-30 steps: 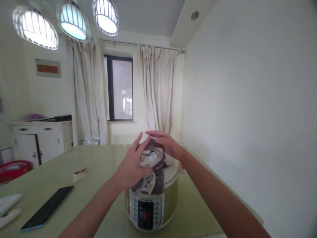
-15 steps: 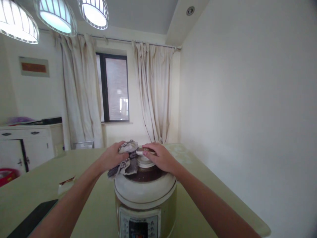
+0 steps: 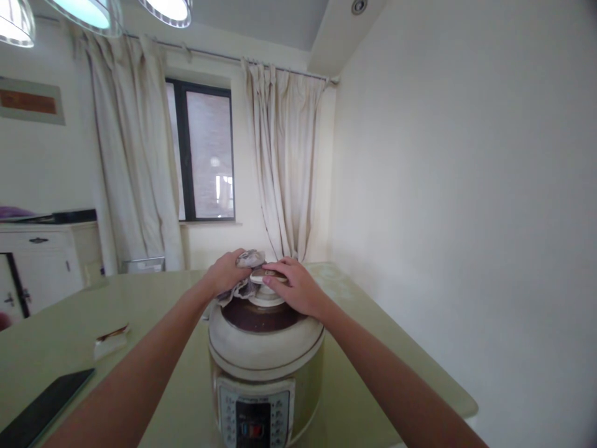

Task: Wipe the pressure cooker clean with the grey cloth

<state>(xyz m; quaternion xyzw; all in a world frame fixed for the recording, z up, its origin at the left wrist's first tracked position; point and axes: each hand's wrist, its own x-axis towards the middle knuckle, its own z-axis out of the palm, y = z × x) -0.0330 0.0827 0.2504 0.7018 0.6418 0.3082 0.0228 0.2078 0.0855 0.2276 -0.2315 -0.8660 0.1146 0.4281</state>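
An electric pressure cooker (image 3: pixel 265 354) stands upright in front of me, its button panel facing me and its lid on. My left hand (image 3: pixel 227 272) is closed around a crumpled grey and white cloth (image 3: pixel 250 258), which lies against the far left of the lid beside the knob. My right hand (image 3: pixel 298 286) grips the lid knob (image 3: pixel 268 275) from the right, thumb on the near side and fingers over the top. Part of the cloth is hidden behind my left hand and the knob.
The cooker rests on a pale green table (image 3: pixel 181 367). To the left lie a dark flat phone-like slab (image 3: pixel 49 404) and a small white packet (image 3: pixel 111 342). A white cabinet (image 3: pixel 51 255) stands beyond, and a wall (image 3: pixel 443 186) runs along the right.
My left hand has pushed the cloth from the lid's left side toward its far side, behind the knob. My right hand stays on the knob. The view has shifted slightly.
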